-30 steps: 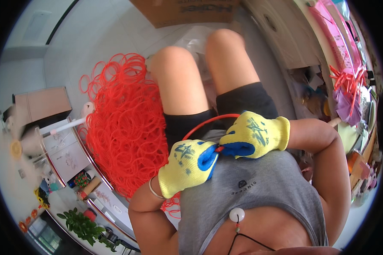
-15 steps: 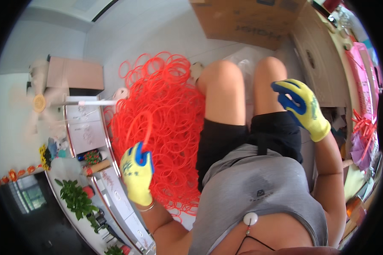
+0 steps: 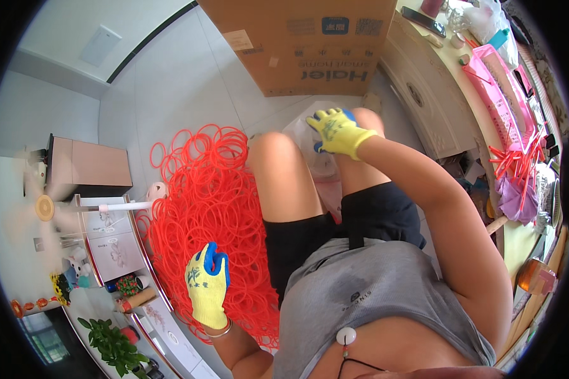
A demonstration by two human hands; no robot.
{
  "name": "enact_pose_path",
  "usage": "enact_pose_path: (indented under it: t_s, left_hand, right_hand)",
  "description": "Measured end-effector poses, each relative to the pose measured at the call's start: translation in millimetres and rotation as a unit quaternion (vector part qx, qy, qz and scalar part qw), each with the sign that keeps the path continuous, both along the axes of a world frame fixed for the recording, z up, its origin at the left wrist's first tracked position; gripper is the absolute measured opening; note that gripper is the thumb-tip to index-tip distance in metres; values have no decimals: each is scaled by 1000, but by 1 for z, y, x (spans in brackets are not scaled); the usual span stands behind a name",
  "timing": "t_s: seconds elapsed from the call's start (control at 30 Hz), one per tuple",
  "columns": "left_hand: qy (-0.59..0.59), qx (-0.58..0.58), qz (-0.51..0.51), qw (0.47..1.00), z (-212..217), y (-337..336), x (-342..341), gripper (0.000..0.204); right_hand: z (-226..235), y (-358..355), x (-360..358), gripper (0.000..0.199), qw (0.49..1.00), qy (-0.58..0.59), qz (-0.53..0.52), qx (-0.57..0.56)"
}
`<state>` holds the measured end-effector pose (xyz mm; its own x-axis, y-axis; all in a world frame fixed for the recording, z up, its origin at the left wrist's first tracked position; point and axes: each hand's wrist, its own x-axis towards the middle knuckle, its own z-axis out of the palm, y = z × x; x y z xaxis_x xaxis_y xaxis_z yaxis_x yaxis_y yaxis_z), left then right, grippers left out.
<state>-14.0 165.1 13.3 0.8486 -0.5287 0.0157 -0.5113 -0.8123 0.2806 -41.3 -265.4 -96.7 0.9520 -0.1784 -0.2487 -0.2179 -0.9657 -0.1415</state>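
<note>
My left hand (image 3: 207, 283), in a yellow knit glove with blue coated fingers, hovers over the near part of a big heap of thin red rings (image 3: 212, 189) on the floor. Its fingers curve with a gap between thumb and fingertips, and no ring shows between them. Above the clear plastic bag (image 3: 306, 132) between my knees, my right hand (image 3: 340, 131) in the matching glove has its fingers stretched and slightly apart. Nothing is visible in it, though the palm side is hidden. Something reddish shows through the bag lower down between my thighs.
A large cardboard box (image 3: 303, 57) stands ahead. On the right, a cabinet (image 3: 420, 95) has a cluttered top with a pink basket (image 3: 496, 95) and red strips (image 3: 521, 158). At the left are a fan (image 3: 44, 207), drawers (image 3: 114, 252) and a potted plant (image 3: 110, 344).
My right hand has swung left and forward from beside my thigh to above the bag. The ring raised in my left hand no longer shows there. My view has shifted right.
</note>
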Motion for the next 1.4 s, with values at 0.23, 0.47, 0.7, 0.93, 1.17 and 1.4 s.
enact_pose_path:
  t_s: [0.23, 0.47, 0.7, 0.93, 1.17, 1.4]
  left_hand:
    - [21, 16, 11, 1000, -6, 9, -3, 28]
    - [30, -223, 52, 973, -16, -48, 10, 48]
    - [25, -203, -64, 977, -66, -185, 46, 87]
    - [42, -144, -61, 987, -63, -250, 68, 104]
    - [34, -228, -39, 972, -99, -261, 87, 85]
    - [-80, -251, -84, 961, -82, -249, 84, 69]
  right_hand:
    - [-38, -25, 57, 43, 991, 83, 20, -102]
    - [43, -98, 52, 25, 958, -234, -162, 44]
    - [111, -107, 34, 19, 940, -256, -202, 105]
    - [143, -102, 14, 16, 935, -278, -153, 159]
    - [158, -71, 14, 22, 889, -284, -141, 331]
    - [141, -71, -17, 44, 957, -232, -127, -123]
